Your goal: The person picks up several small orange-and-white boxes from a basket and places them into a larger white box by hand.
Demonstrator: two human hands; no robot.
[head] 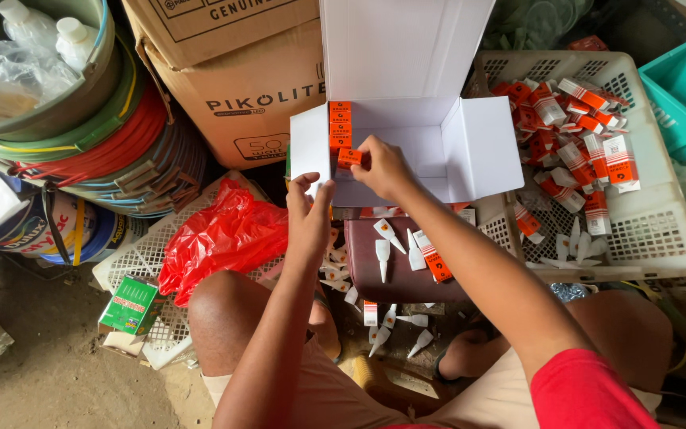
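My right hand [383, 167] pinches a small orange packet [350, 156] inside an open white box [438, 143], under a stacked column of matching packets [340, 123], while my left hand [310, 214] grips the box's front flap.

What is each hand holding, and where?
Right hand pinches a small orange packet by its end; left hand grips the white box by its front edge.
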